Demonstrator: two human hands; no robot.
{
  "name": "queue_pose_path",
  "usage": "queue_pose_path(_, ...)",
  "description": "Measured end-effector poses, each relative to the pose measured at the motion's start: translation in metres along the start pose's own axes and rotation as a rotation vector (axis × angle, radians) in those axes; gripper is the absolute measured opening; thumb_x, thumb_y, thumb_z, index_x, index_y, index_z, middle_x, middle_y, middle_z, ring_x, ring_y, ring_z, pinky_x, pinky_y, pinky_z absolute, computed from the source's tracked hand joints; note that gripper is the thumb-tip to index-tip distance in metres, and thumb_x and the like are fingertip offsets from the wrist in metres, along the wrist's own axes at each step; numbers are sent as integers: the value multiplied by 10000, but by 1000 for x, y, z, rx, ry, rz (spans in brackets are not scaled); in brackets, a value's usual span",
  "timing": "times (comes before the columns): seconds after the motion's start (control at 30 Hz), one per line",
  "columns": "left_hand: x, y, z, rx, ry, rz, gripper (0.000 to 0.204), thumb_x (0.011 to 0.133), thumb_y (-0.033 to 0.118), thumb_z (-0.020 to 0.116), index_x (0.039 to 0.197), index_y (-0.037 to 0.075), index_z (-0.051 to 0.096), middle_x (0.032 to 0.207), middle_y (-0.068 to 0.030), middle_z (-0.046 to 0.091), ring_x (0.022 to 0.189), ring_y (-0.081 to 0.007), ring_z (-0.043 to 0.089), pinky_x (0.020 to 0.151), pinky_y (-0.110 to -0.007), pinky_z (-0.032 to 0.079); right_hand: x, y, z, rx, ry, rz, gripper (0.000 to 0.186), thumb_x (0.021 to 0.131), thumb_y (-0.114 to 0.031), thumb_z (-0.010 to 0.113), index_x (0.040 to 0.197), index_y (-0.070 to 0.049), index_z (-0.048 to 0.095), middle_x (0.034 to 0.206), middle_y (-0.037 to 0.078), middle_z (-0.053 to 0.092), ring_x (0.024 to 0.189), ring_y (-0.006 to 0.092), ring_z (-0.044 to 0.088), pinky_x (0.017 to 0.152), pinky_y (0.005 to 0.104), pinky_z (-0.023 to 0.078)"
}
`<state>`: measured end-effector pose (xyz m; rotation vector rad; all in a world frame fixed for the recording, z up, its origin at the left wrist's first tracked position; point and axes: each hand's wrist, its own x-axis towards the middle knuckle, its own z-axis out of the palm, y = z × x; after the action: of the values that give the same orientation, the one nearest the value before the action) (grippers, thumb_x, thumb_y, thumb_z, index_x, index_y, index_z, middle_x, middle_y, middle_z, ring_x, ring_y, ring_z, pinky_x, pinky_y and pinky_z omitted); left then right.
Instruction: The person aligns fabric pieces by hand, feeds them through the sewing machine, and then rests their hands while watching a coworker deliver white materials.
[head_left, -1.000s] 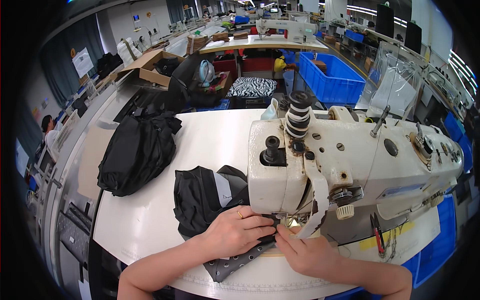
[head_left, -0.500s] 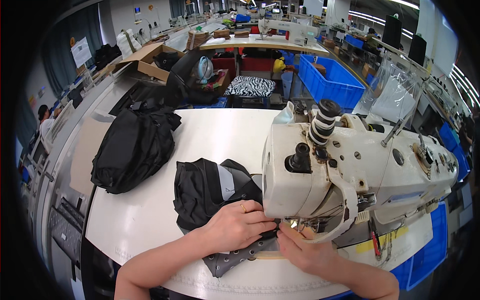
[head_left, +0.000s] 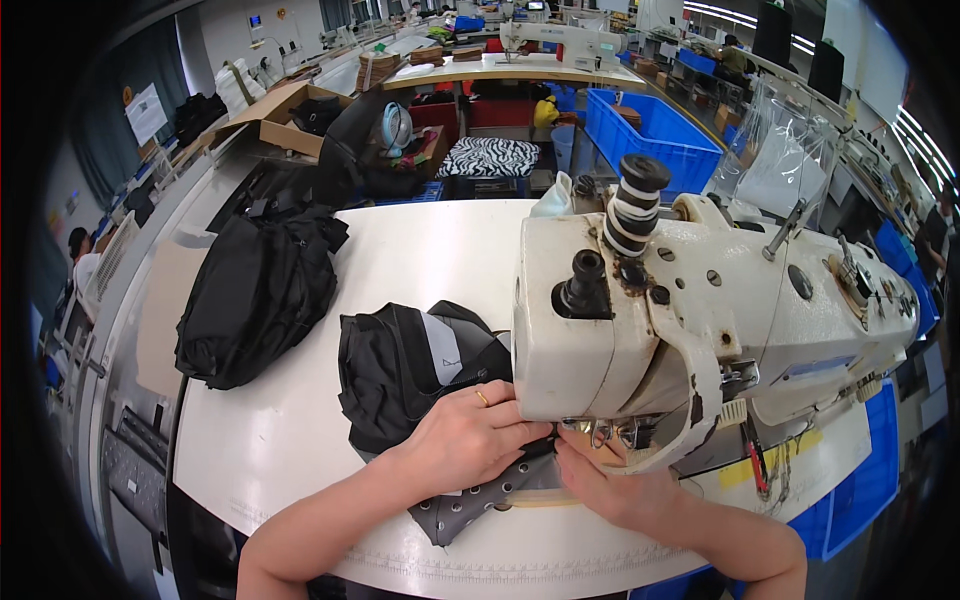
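A black and grey fabric piece, with a pale patch and a dotted grey lining, lies on the white table left of the sewing machine. Across its right part rests my left hand, a ring on one finger, its fingers pressed together on the cloth close to the needle area. My right hand is on the other side, below the machine head, with fingertips closed at the fabric's edge. The two hands' fingertips nearly meet there. The machine head hides the needle and part of the stitching spot.
A black bag lies at the table's left. Red-handled snips rest on the right, under the machine arm. Beyond the table stand a zebra-patterned stool, a blue crate and an open cardboard box.
The view has shifted slightly, so the machine and background sit a little higher and left. Both hands stay at the fabric's edge by the needle area, with little visible movement.
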<state>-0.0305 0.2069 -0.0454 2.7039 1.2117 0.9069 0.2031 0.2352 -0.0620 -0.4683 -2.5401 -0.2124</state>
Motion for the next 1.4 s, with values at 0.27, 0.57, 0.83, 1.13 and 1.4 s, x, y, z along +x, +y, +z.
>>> queue_pose_path(0.27, 6, 5, 0, 22, 37, -49, 342, 659, 39, 705, 1001, 55, 717, 1050, -52, 672, 1039, -242, 628, 849, -322, 545, -7, 9, 14, 77, 89, -5, 282, 734, -69, 692, 1003, 13, 666, 859, 71, 660, 637, 205, 609, 522, 345, 500)
queue_pose_path(0.57, 3, 7, -5, 8, -50, -74, 309, 710, 45, 708, 1018, 62, 709, 1053, -43, 689, 1063, -241, 626, 868, -333, 543, -1, 5, 12, 13, 156, 22, 262, 701, -76, 745, 945, -13, 673, 788, 35, 615, 581, 188, 491, 514, 315, 439)
queue_pose_path(0.83, -3, 6, 1, 25, 2, -61, 292, 721, 57, 710, 1013, 65, 714, 1004, -32, 707, 1006, -238, 641, 841, -326, 547, 0, 4, 13, -75, 144, 0, 252, 708, -86, 747, 938, -13, 673, 797, 30, 620, 611, 200, 511, 525, 320, 450)
queue_pose_path(1.13, 2, 5, 5, 104, 5, -40, 256, 733, 57, 688, 987, 45, 717, 971, -39, 714, 991, -228, 639, 827, -311, 544, 6, 5, 7, -111, 128, 7, 252, 727, -113, 733, 959, -28, 678, 835, 30, 641, 596, 185, 528, 553, 305, 456)
queue_pose_path(1.4, -4, -4, 7, 107, 29, -71, 246, 746, 92, 702, 990, 73, 719, 986, -22, 709, 981, -213, 635, 828, -312, 543, -7, 6, 12, -125, -10, 50, 257, 744, -184, 737, 997, -150, 704, 1028, -48, 678, 737, 174, 667, 567, 284, 504)
